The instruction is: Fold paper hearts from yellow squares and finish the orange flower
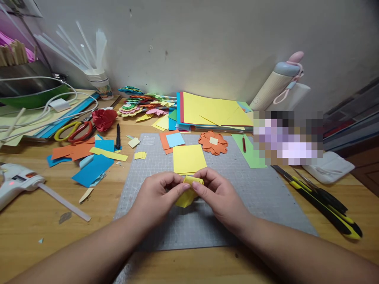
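Note:
Both hands meet over the grey cutting mat (260,197) and pinch a small folded yellow paper piece (188,194) between their fingertips. My left hand (156,197) grips its left side with curled fingers. My right hand (219,195) holds its upper right edge. Just beyond the hands a yellow paper square (188,158) lies flat on the mat. Farther back on the mat sit an orange paper flower (213,142) and a light blue square on orange paper (174,139).
A stack of coloured paper (207,112) lies at the back. Scissors (74,131), a red paper flower (103,118) and blue and orange scraps (89,157) lie left. A glue gun (17,181) is at far left; utility knives (322,205) at right.

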The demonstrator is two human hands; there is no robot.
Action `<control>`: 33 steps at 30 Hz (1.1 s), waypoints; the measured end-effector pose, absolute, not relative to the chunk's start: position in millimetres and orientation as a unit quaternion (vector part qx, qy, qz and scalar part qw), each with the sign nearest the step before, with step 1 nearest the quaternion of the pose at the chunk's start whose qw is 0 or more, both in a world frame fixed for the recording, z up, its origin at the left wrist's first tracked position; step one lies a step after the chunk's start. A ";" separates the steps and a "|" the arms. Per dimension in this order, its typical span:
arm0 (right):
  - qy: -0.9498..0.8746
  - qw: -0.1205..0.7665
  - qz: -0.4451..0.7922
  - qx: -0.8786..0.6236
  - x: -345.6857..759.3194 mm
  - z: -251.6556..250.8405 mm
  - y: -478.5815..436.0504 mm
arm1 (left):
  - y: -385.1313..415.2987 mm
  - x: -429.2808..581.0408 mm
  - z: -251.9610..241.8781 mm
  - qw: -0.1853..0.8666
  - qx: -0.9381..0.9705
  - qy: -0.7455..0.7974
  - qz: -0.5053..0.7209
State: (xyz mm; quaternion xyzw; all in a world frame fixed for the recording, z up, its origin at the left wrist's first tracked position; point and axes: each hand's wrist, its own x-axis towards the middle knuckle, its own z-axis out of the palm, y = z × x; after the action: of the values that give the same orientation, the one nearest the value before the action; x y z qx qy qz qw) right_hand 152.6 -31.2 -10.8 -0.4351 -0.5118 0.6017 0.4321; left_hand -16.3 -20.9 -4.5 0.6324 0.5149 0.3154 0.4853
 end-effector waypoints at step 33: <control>-0.534 0.417 0.573 -0.461 153.0 -8.5 -34.2 | -24.2 -16.5 1.6 0.431 0.707 0.470 0.306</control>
State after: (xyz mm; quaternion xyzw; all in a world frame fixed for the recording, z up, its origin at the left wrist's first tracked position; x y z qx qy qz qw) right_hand 153.0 -34.2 -8.5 -0.4612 -0.5338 0.5730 0.4171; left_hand -16.5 -24.2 1.6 0.7071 0.4695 0.3063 0.4310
